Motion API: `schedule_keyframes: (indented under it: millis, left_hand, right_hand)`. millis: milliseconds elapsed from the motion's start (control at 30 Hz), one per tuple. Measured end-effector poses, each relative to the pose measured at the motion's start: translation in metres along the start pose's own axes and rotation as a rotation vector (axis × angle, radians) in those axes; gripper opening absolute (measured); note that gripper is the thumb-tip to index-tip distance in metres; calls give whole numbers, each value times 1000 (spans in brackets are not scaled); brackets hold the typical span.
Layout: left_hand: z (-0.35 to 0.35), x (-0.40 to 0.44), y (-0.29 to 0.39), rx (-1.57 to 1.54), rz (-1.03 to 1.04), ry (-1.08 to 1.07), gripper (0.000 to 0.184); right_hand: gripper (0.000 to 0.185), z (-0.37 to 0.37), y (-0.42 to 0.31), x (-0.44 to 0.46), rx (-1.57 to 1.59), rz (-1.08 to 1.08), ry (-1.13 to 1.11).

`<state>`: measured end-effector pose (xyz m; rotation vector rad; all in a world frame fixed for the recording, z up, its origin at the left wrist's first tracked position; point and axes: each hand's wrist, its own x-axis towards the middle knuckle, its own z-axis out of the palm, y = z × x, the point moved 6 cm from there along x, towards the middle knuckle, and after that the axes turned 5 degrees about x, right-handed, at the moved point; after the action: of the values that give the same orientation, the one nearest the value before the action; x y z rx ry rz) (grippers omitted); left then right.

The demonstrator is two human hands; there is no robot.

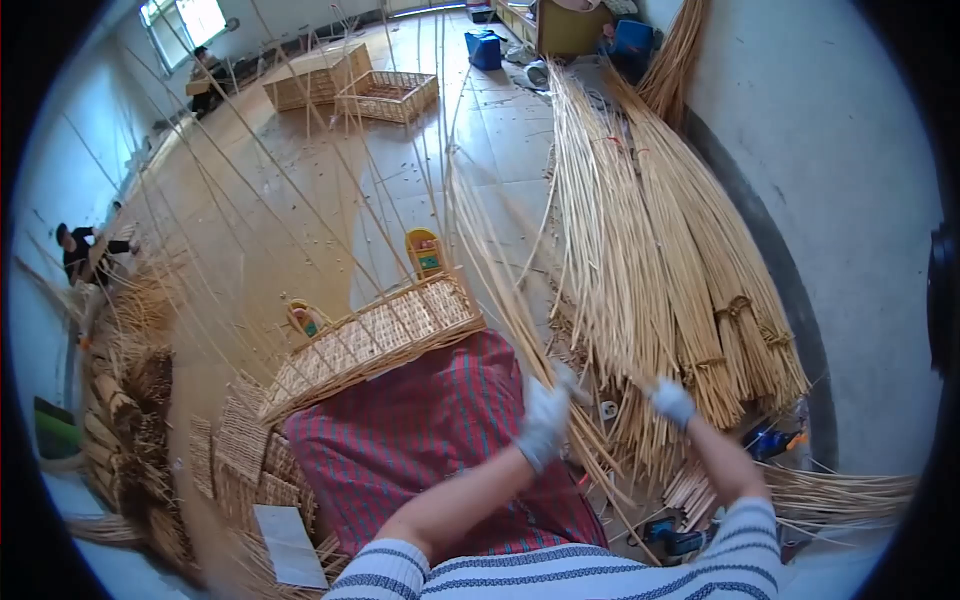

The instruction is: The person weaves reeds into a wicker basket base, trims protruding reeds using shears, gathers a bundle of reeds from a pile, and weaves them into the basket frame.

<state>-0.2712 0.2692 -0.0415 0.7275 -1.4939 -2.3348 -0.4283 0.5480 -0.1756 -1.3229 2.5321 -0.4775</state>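
My left hand [545, 425], in a pale glove, is wrapped round a bunch of long thin rods [520, 330] that slants up and away. Further right, my right hand [672, 401], also gloved, is at the lower part of the big rod bundles [610, 270]; its fingers are blurred, and what they hold is hard to make out. A partly woven basket [375, 335] with tall upright stakes rests at the far edge of the red striped cloth [420, 430] over my lap.
Finished-looking baskets [390, 97] stand on the floor at the back. Two people [85, 250] sit along the left side. Woven panels [240, 440] and stacked bundles [150, 400] lie at left. A drill [685, 541] is near my right arm. A wall [830, 160] bounds the right.
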Motion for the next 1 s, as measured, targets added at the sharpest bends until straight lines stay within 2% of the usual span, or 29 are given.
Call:
schedule_keyframes:
  millis: [33, 67, 100, 133, 167, 200, 233, 267, 333, 367, 400, 433, 467, 500, 533, 600, 633, 667, 700, 733, 833, 867, 933, 1000]
  left_hand:
    - [13, -41, -11, -117, -129, -21, 21]
    - [19, -71, -40, -147, -173, -60, 23]
    - [27, -110, -28, -149, -221, -186, 27]
    - [27, -138, -54, -105, -211, -273, 31]
    - [33, -153, -48, -83, -324, -375, 32]
    - [40, -169, -35, -67, -440, -476, 33]
    - [43, -170, -20, -100, -448, -507, 33]
    - [41, -164, -13, -59, -436, -488, 32]
    - [36, -154, -11, -15, -355, -446, 32]
    - [32, -146, -13, -15, -305, -421, 31]
    - [27, -136, -16, -17, -257, -394, 30]
    - [21, -125, -23, -111, -234, -331, 29]
    - [13, -112, -26, -80, -226, -292, 27]
    - [4, -98, -26, -52, -218, -253, 26]
    - [-4, -88, -24, -92, -207, -229, 26]
    - [-14, -77, -35, -277, -222, -214, 26]
    - [-16, -75, -41, -241, -261, -214, 26]
    - [-14, -75, -44, -243, -258, -220, 26]
    - [-14, -77, -46, -214, -255, -232, 26]
    - [-15, -80, -48, -181, -251, -246, 26]
    - [-11, -86, -47, -159, -239, -264, 27]
    - [-10, -86, -43, -159, -230, -279, 27]
    - [-10, -90, -35, -160, -178, -302, 28]
    - [-15, -95, -34, -75, -176, -283, 31]
  right_hand:
    - [46, -1, 38, 51, -45, 241, -138]
    - [49, -16, 56, 105, -11, 297, -68]
    - [54, -33, 72, 159, 26, 349, 6]
    - [69, -65, 50, 205, 122, 466, 25]
    - [75, -71, 52, 255, 66, 369, 135]
    - [75, -115, -9, 273, 191, 498, 208]
    - [66, -124, -29, 302, 359, 413, 233]
    - [58, -136, -71, 308, 473, 517, 124]
    - [45, -153, -135, 298, 637, 661, -46]
    - [40, -149, -146, 289, 688, 697, -110]
    - [44, -124, -128, 281, 732, 646, -52]
    - [48, -130, -147, 244, 691, 591, -79]
    - [52, -108, -137, 215, 678, 633, -235]
    - [53, -127, -167, 166, 651, 678, -251]
    - [50, -99, -147, 129, 794, 653, -253]
    - [39, -92, -151, 47, 962, 722, -288]
    - [36, -107, -170, 15, 1128, 692, -326]
    - [39, -115, -178, -7, 1248, 711, -334]
    - [41, -120, -178, -20, 1216, 678, -290]
    - [42, -124, -176, -27, 1187, 644, -244]
    - [41, -166, -186, -8, 1419, 474, -8]
    - [42, -168, -182, 3, 1493, 450, 6]
    - [40, -168, -185, 32, 1262, 439, 6]
    - [38, -157, -190, 45, 1284, 438, 47]
